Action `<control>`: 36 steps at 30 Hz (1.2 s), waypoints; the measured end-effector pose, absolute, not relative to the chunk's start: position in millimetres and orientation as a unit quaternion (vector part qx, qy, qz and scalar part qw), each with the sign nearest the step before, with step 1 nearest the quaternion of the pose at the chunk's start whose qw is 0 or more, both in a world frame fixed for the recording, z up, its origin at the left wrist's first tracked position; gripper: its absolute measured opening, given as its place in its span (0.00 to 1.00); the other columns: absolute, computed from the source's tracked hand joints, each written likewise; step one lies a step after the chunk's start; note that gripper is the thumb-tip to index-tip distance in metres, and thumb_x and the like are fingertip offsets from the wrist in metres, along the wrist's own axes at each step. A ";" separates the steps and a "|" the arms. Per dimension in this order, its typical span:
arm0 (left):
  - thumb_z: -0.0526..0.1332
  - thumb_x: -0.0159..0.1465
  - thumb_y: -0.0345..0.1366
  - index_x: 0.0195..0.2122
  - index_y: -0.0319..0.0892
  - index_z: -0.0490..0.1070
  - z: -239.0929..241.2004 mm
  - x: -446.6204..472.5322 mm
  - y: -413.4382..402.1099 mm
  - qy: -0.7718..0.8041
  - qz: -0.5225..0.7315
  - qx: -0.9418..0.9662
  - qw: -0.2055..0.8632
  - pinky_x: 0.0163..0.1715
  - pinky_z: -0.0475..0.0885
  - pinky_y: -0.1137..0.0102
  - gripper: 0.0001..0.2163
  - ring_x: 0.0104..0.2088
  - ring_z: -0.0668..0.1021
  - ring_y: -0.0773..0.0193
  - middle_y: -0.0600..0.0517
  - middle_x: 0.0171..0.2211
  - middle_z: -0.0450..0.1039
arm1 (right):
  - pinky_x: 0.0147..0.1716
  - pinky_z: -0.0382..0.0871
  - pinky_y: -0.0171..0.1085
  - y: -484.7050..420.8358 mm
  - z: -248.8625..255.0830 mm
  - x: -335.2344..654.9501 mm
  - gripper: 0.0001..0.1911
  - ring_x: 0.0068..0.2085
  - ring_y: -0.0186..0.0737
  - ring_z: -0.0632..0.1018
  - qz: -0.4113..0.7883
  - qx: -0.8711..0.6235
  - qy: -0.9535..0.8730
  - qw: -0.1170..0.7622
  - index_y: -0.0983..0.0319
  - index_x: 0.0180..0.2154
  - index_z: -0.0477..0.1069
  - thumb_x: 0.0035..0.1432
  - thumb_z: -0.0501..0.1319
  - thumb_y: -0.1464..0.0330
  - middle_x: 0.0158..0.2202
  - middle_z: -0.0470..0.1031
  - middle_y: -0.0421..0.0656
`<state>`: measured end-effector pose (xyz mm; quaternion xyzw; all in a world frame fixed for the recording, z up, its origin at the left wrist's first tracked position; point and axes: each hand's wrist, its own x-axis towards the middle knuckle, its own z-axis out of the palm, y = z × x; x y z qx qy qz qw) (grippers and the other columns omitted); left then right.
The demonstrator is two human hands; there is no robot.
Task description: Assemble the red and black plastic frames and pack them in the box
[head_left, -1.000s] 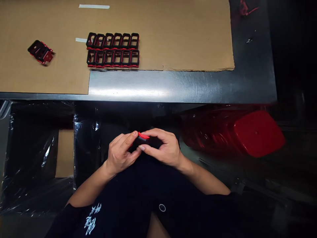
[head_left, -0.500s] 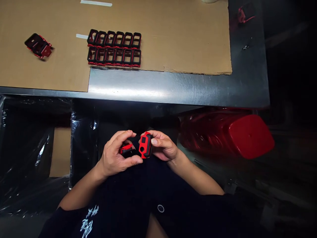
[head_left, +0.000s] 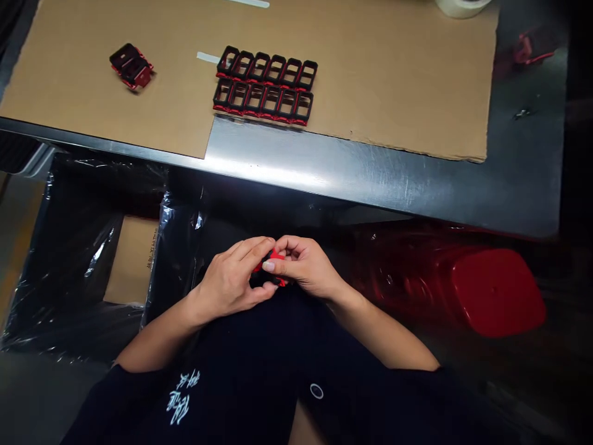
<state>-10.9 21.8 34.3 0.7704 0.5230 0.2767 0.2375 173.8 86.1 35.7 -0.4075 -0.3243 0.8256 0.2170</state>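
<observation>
My left hand (head_left: pixel 230 281) and right hand (head_left: pixel 308 267) close in narrowly around a small red-and-black plastic part (head_left: pixel 275 254), held over my lap, just below the table edge; my fingers wrap it so tightly that only a red edge and some black show, and its full shape is hidden. My right thumb (head_left: pixel 269 266) presses on it from the right. Ahead of my hands lies a stainless steel table (head_left: pixel 324 176), topped by a cardboard sheet (head_left: pixel 370 105); on that sheet sit two rows of six black-and-red rectangular frames (head_left: pixel 265 85), with a loose black-and-red piece (head_left: pixel 132 65) well to the left and a roll of tape (head_left: pixel 462 6) at the far edge. A red piece (head_left: pixel 525 50) lies on the bare steel at the far right. Below the table, a bin lined with clear plastic (head_left: pixel 95 266) stands to my left; a stack of red moulded plastic shells (head_left: pixel 498 292) lies to my right.
</observation>
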 end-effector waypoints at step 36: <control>0.61 0.60 0.54 0.49 0.47 0.72 -2.8 -184.1 13.2 0.671 0.600 0.075 0.428 0.18 0.66 0.74 0.21 0.23 0.75 0.68 0.49 0.44 0.80 | 0.30 0.74 0.32 88.5 -3.0 151.9 0.16 0.28 0.33 0.79 0.735 -0.505 -0.400 0.211 0.59 0.35 0.84 0.51 0.76 0.55 0.27 0.81 0.41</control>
